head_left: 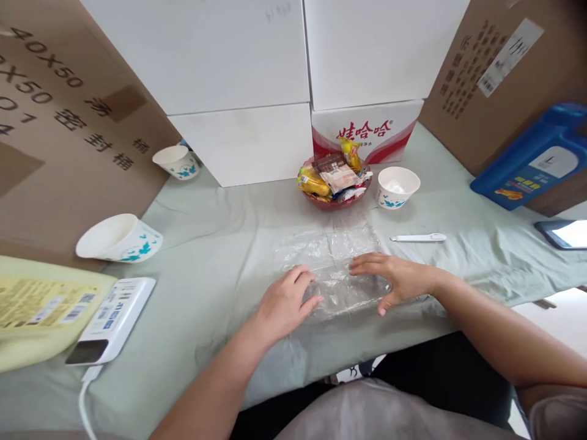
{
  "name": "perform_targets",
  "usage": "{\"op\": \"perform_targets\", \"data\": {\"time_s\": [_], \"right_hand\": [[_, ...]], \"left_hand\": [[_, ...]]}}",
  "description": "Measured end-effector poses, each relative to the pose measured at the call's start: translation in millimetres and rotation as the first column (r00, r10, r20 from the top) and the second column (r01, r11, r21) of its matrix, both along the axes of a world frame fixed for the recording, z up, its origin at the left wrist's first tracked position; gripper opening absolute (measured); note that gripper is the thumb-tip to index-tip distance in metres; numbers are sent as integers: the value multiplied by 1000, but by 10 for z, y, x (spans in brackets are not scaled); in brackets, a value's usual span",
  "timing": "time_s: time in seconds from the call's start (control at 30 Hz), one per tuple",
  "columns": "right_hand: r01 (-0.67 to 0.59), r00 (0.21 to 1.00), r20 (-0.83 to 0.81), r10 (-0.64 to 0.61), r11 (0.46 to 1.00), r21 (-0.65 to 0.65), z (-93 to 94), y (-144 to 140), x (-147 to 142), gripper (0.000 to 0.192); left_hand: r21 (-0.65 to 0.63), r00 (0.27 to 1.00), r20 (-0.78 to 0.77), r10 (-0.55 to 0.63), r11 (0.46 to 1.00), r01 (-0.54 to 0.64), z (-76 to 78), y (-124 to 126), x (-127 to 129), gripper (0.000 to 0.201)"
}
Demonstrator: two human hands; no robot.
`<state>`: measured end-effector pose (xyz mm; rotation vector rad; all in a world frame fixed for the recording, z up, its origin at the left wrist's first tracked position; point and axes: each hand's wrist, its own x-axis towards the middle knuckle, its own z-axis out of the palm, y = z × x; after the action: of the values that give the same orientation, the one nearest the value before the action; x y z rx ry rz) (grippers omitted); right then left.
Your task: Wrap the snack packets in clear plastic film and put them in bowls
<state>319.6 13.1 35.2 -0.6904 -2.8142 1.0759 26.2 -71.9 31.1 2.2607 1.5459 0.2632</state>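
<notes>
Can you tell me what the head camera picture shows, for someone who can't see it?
Both hands, left hand and right hand, press flat on a clear plastic bag on a green-clothed table. Behind sits a bowl of snacks.

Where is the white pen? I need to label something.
In the head view, the slim white pen lies right of centre on the green cloth, just below the right paper cup.

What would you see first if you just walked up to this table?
Probably the two hands, left hand and right hand, pressed flat on a clear plastic bag in the middle of the green tablecloth. Just behind it sits a red bowl of bright wrapped snacks, beside a paper cup.
</notes>
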Motion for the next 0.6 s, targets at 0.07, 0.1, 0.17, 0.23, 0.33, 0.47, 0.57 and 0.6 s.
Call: {"op": "perform_targets", "data": {"time_s": [0.07,0.1,0.17,0.23,0.33,0.47,0.57,0.6], "right_hand": [[7,998,62,-10,998,56,-86,-24,48,90],[16,995,99,-25,996,86,-118,-31,61,94],[48,986,155,-68,990,134,-156,-43,77,101],[64,984,154,-89,985,159,-159,-57,88,95],[11,998,56,-19,988,151,-90,-71,109,46],[10,997,-80,-12,1000,-19,97,-54,171,17],[37,999,-4,-40,960,-276,202,-28,235,17],[32,999,23,-25,933,-359,216,-21,252,18]], "left_hand": [[-77,999,1,-51,996,51,48,6,-52,41],[-125,996,-4,-86,989,85,66,11,-86,50],[-211,990,-13,-141,968,135,87,22,-164,65],[-260,988,-11,-152,955,144,92,37,-239,58],[-255,993,34,-112,960,117,105,65,-320,21],[-248,982,189,-21,966,69,212,94,-406,20],[-381,933,345,101,924,40,315,104,-491,16],[-449,913,378,154,893,35,336,109,-519,15]]}}
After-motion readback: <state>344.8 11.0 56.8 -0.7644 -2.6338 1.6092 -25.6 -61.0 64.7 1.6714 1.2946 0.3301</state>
